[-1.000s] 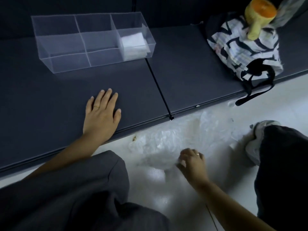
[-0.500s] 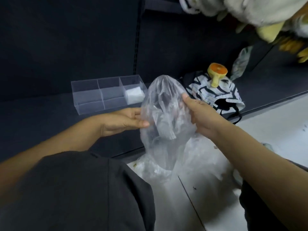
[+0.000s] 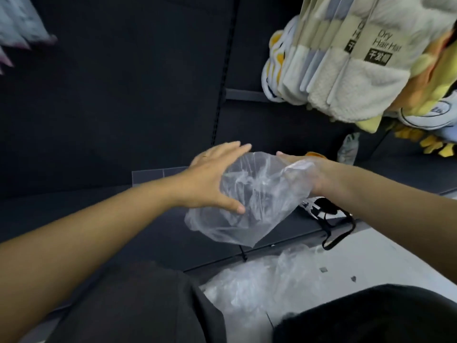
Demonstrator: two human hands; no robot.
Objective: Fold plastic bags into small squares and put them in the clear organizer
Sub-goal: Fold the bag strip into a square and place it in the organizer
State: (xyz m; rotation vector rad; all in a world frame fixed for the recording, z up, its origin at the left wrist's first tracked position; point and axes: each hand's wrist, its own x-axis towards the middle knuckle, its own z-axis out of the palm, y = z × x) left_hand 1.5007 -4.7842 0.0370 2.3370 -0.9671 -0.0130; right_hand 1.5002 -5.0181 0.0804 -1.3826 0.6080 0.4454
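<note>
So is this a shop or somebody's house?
Most likely a shop. Dry Hair Hat packs hang in a row at the upper right, other soft goods hang beside them, and the dark shelving behind looks like a store display rack.

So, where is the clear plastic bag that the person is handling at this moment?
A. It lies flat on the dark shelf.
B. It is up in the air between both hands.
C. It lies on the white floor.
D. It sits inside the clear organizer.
B: the plastic bag is above the dark shelf, with the left hand against one side and the right hand at the other, partly under the plastic.
</note>
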